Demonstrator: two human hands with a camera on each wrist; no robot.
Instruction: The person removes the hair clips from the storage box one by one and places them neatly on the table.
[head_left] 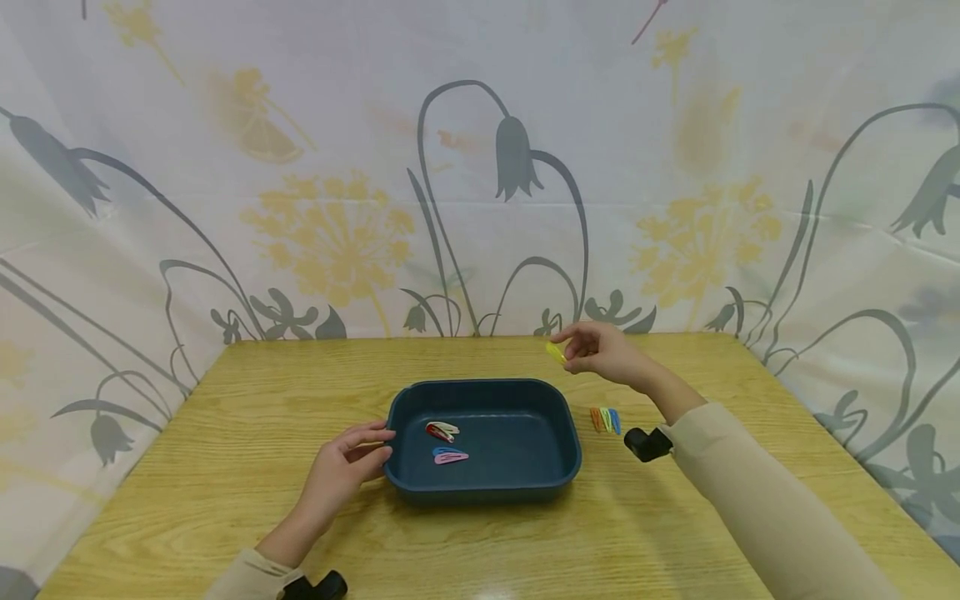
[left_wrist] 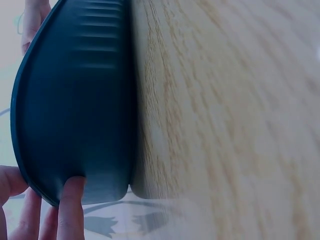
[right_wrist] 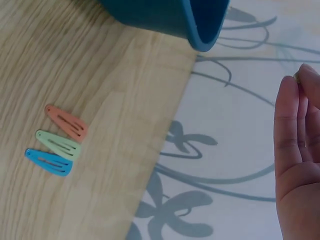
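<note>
A yellow hair clip (head_left: pixel 556 352) is pinched between the thumb and fingers of my right hand (head_left: pixel 600 354), raised beyond the right rear corner of a dark blue tray (head_left: pixel 487 496). The right wrist view shows that hand (right_wrist: pixel 297 145) with only a sliver of the clip at its fingertips. At the tray's left side, my left hand (head_left: pixel 348 462) holds the rim; in the left wrist view one digit (left_wrist: pixel 72 200) presses the outer wall while others meet the rim. Inside the tray lie red and white hair clips (head_left: pixel 442 431), with blue and pink hair clips (head_left: pixel 451 457) nearer the front.
Orange (right_wrist: pixel 67 123), light green (right_wrist: pixel 58 144) and blue hair clips (right_wrist: pixel 49 162) lie side by side on the wooden table (head_left: pixel 247 433), right of the tray. A flower-patterned cloth (head_left: pixel 480 250) hangs behind the table and along its sides.
</note>
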